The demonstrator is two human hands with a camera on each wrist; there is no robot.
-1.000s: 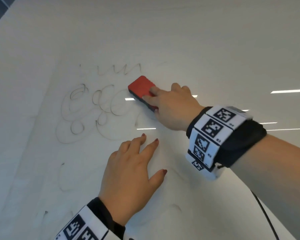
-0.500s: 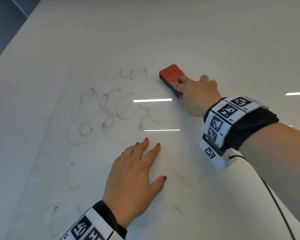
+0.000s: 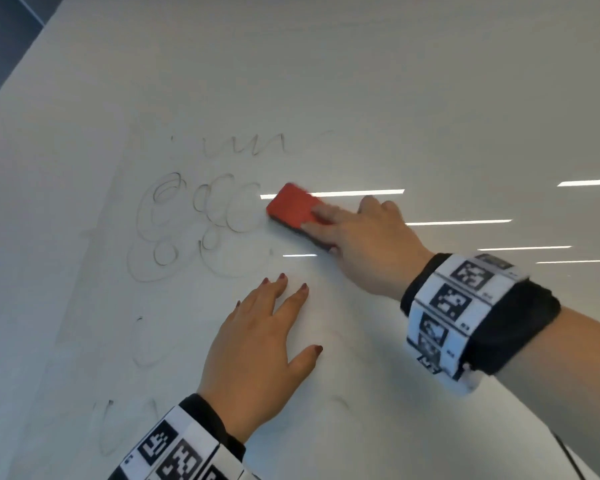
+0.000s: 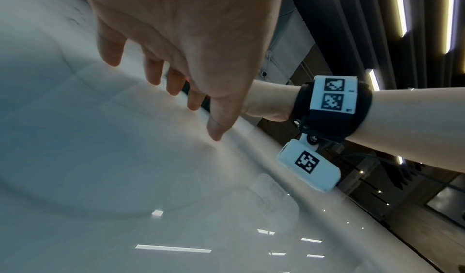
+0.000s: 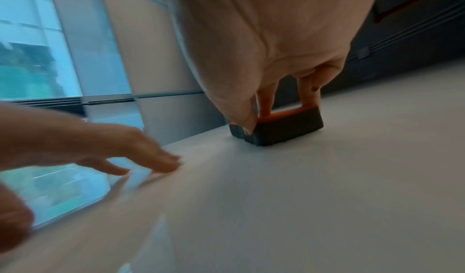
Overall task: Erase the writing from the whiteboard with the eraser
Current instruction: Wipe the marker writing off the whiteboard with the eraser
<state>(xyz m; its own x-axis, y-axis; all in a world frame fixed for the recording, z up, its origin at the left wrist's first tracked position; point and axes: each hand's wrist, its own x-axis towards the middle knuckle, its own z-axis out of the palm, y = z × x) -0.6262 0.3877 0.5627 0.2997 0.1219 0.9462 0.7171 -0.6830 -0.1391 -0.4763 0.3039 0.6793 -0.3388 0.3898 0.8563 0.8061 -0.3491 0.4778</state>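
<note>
The whiteboard [image 3: 395,81] under my palms looks smooth and glossy, mirroring ceiling lights. My eraser [image 3: 293,207] has a matt red plastic-looking back over dark felt-like padding.

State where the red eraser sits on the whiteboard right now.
In the head view the eraser lies on the whiteboard under the right hand, at the right edge of the looped writing.

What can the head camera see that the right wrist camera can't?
Only the head view shows the faint looping writing left of the eraser, and the marker-patterned wristbands. Only the right wrist view shows the eraser's dark underside flat on the board, and a window behind. Both show the red eraser gripped by the right hand, the left hand resting flat, and the whiteboard.
</note>
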